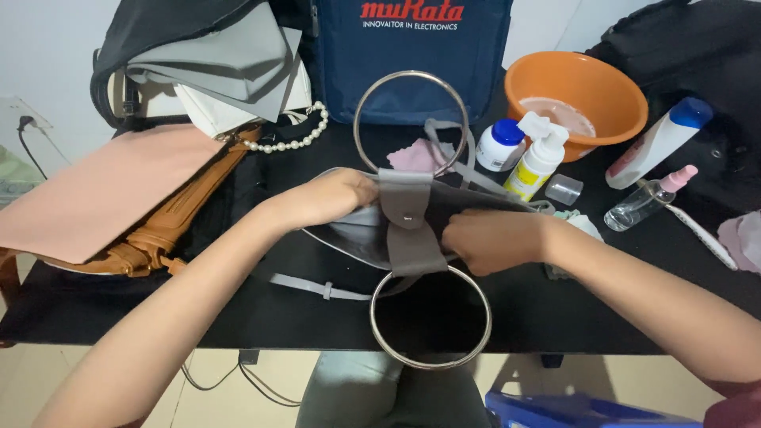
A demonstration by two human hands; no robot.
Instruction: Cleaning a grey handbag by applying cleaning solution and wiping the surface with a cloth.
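Note:
A grey handbag with two large metal ring handles lies open on the black table. One ring stands up behind it, the other ring hangs over the table's front edge. My left hand grips the bag's left rim, fingers tucked inside. My right hand is closed on the bag's right side beside the grey tab. A loose grey strap trails to the left.
A tan bag under a pink pouch, a pearl strand and stacked grey bags sit at left. Behind are a navy bag, an orange basin, a pump bottle, a white jar and spray bottles.

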